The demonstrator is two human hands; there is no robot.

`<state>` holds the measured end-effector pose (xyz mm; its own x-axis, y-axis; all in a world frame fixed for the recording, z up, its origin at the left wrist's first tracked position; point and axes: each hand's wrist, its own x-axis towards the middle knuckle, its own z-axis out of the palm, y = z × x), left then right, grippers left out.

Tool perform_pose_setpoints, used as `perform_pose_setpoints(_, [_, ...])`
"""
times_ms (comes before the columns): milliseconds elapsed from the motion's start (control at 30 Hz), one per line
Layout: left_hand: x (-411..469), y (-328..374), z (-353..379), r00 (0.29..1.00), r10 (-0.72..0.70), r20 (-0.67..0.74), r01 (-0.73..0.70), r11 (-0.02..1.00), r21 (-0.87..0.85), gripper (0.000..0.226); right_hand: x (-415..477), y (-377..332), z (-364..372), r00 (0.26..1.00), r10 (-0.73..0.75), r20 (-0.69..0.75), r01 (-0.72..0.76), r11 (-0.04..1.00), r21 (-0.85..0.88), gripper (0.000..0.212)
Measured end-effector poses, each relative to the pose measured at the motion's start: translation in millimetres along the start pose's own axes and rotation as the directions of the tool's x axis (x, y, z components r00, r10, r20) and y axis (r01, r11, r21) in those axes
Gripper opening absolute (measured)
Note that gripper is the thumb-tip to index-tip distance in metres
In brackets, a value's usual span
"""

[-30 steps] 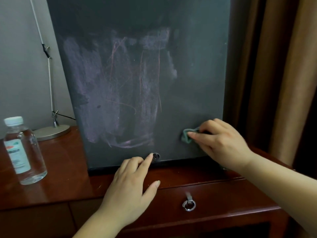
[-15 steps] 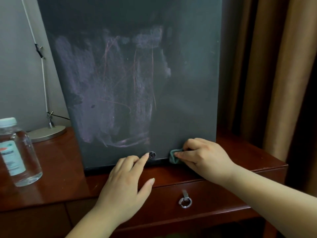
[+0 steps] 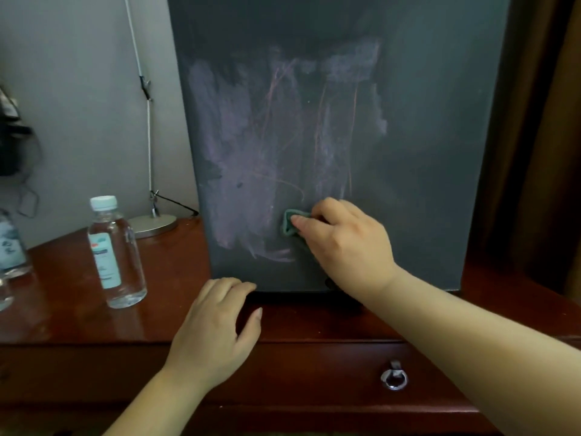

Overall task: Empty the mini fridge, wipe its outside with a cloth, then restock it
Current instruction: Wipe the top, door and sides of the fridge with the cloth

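The fridge (image 3: 424,152) stands upright on the cabinet (image 3: 78,309), long axis vertical, its shut dark door facing the person. With the door closed its inside cannot be seen. Pale chalky smears cover the door's left and middle, so the wiping looks only partly done. Two bottles (image 3: 118,256) stand upright on the cabinet left of the fridge, which suggests the emptying is finished, while restocking has not begun. The left hand (image 3: 213,328) rests on the cabinet top at the fridge's foot, fingers loosely bent and holding nothing, the fingertips at the door's bottom edge. The right hand (image 3: 342,247) is clamped on the cloth (image 3: 290,226), a small green wad pressed against the lower middle of the door at the smear's lower right edge.
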<state>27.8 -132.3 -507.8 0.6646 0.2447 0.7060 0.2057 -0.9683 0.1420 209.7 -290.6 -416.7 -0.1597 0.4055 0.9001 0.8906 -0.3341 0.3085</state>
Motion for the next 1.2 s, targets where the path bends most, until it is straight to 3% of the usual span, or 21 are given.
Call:
perform_pose_setpoints(167, [2.1, -5.5, -4.9, 0.990, -0.109, -0.086, 0.097, 0.987, -0.132, 0.027, -33.6, -25.2, 16.3, 0.910, -0.345, 0.230, 0.331, 0.939, 0.096, 0.030])
perform_pose_setpoints(267, [4.2, -12.9, -10.4, 0.960, -0.251, -0.122, 0.219, 0.948, -0.229, 0.021, -2.7, -18.6, 12.9, 0.948, -0.286, 0.137, 0.289, 0.957, -0.001, 0.024])
perform_pose_setpoints(367, [12.9, -22.2, -14.4, 0.941, -0.319, -0.110, 0.288, 0.929, -0.233, 0.030, 27.3, -13.2, 13.9, 0.995, -0.099, -0.015, 0.098, 0.992, -0.077, 0.019])
perform_pose_setpoints(567, [31.7, -39.1, -18.8, 0.904, -0.427, -0.032, 0.390, 0.851, -0.353, 0.044, 1.7, -38.4, 31.5, 0.901, -0.408, 0.145, 0.410, 0.912, 0.019, 0.030])
perform_pose_setpoints(767, [29.7, -44.4, -14.9, 0.901, -0.435, -0.005, 0.398, 0.830, -0.389, 0.037, 60.6, -40.6, 37.4, 0.981, -0.174, -0.083, 0.164, 0.980, -0.109, 0.023])
perform_pose_setpoints(933, [31.1, -46.4, -17.3, 0.895, -0.444, 0.037, 0.417, 0.805, -0.422, 0.035, 38.9, -56.9, 45.7, 0.906, -0.413, 0.093, 0.416, 0.909, -0.020, 0.026])
perform_pose_setpoints(1100, [30.3, -46.5, -18.6, 0.890, -0.450, 0.070, 0.429, 0.777, -0.460, 0.034, 82.7, -51.1, 44.6, 0.987, -0.136, -0.080, 0.128, 0.987, -0.092, 0.021])
perform_pose_setpoints(1200, [30.1, -47.9, -18.4, 0.889, -0.450, 0.083, 0.432, 0.765, -0.477, 0.034, 57.6, -64.0, 51.0, 0.954, -0.300, 0.015, 0.300, 0.953, -0.044, 0.025])
